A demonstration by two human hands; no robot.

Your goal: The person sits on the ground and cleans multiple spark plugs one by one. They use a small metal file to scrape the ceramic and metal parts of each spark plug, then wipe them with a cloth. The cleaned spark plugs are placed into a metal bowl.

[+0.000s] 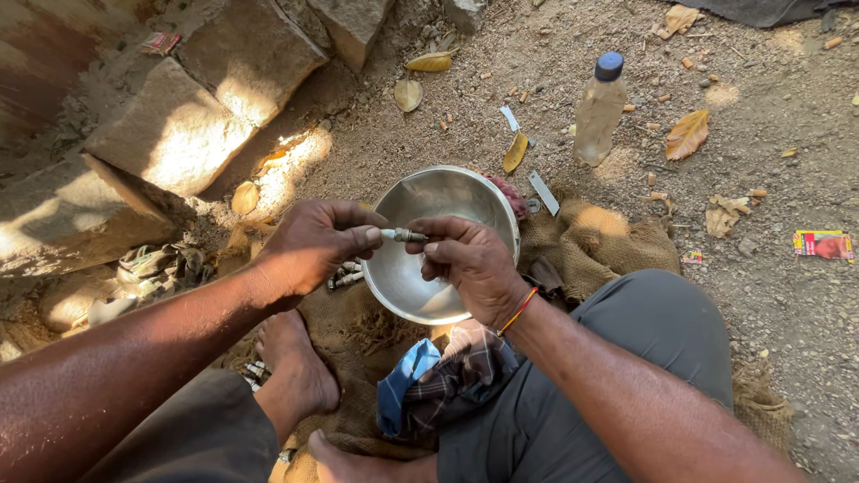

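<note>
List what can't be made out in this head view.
- Small metal part, head view: both ends covered by the fingertips of the left hand and right hand.
- Steel bowl: near rim hidden by the right hand.
- Small parts under the left hand: shaded, too small to identify.
- Checked cloth: partly tucked under the leg.

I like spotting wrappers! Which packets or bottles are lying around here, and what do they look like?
Plastic bottle: upright on the dirt beyond the steel bowl, clear, blue cap.
Flat packet: far right on the ground, rectangular, red and yellow.
Small wrapper: top left on a stone, reddish, crumpled.
</note>
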